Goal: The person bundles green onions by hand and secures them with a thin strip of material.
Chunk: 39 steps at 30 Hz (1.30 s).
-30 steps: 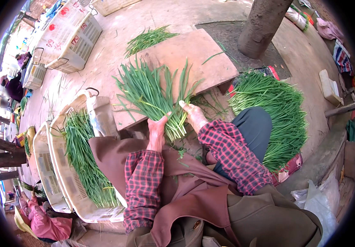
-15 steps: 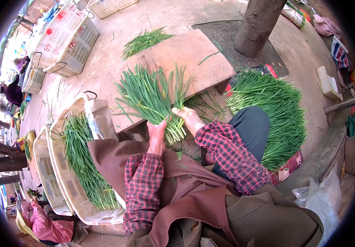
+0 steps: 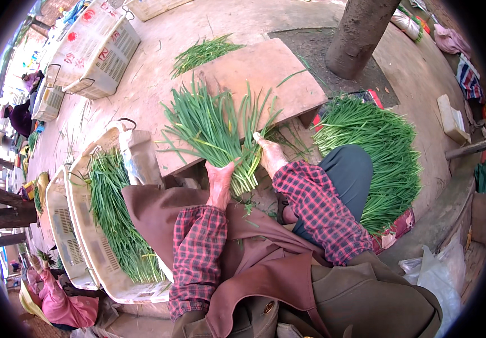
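A bunch of long green garlic chives (image 3: 209, 132) lies over the near edge of a low wooden board (image 3: 254, 62), pale stem ends toward me. Wrapped around its lower stems from the left is my left hand (image 3: 219, 181). My right hand (image 3: 271, 155) is closed at the bunch's right side, its thumb and fingers pinching a few stems that fan apart from the rest. Part of its grip is hidden behind the stems. Both forearms wear red-and-black checked sleeves.
A big heap of chives (image 3: 369, 163) lies at my right, beside my knee. On the left, a white plastic basket (image 3: 79, 211) holds more chives. Loose chives (image 3: 206, 53) lie behind the board. Stacked white crates (image 3: 99, 53) stand far left; a tree trunk (image 3: 361, 36) rises beyond the board.
My right hand has moved slightly up and right along the stems, and the strands by it spread farther from the bunch. My left hand keeps its hold. The view has shifted a little.
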Motion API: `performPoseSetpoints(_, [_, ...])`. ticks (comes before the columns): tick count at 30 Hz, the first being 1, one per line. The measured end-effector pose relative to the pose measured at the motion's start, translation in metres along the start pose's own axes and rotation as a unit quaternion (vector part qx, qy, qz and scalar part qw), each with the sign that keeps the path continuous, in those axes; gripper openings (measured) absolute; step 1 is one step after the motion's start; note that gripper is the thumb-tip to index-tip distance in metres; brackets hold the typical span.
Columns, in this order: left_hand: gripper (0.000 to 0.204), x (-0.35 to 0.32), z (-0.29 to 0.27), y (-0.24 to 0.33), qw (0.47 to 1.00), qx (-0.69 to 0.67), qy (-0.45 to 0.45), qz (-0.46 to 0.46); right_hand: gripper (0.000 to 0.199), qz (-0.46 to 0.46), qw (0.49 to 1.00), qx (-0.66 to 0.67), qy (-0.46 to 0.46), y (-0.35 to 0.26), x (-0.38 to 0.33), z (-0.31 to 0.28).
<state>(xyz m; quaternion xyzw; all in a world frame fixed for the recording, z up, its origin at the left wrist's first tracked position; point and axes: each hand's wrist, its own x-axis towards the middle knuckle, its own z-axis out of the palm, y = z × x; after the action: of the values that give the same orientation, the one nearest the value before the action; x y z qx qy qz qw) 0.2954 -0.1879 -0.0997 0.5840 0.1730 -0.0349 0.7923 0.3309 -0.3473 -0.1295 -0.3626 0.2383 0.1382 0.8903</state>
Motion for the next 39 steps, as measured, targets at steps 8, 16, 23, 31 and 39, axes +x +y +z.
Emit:
performPoseSetpoints(8, [0.058, -0.043, 0.007, 0.011, 0.998, 0.035, -0.023, -0.051, 0.048, 0.043, 0.973, -0.176, -0.145, -0.024, -0.037, 0.028])
performPoseSetpoints(16, [0.074, -0.062, 0.023, 0.033, 0.974, 0.175, -0.126, 0.064, 0.044, 0.053, 0.960, -0.182, -0.208, -0.042, -0.055, 0.044])
performPoseSetpoints(23, [0.064, -0.035, 0.017, 0.108, 0.968, 0.156, -0.192, -0.038, 0.045, -0.051, 0.951, -0.239, -0.186, -0.068, -0.061, 0.081])
performPoseSetpoints(31, [0.054, 0.009, 0.032, 0.196, 0.974, 0.050, -0.210, 0.071, 0.052, -0.317, 0.861, -0.352, -0.185, -0.114, -0.057, 0.146])
performPoseSetpoints(39, [0.044, 0.062, 0.025, 0.200, 0.929, 0.307, -0.130, 0.159, 0.045, -0.267, 0.811, -0.476, -0.209, -0.117, 0.006, 0.150])
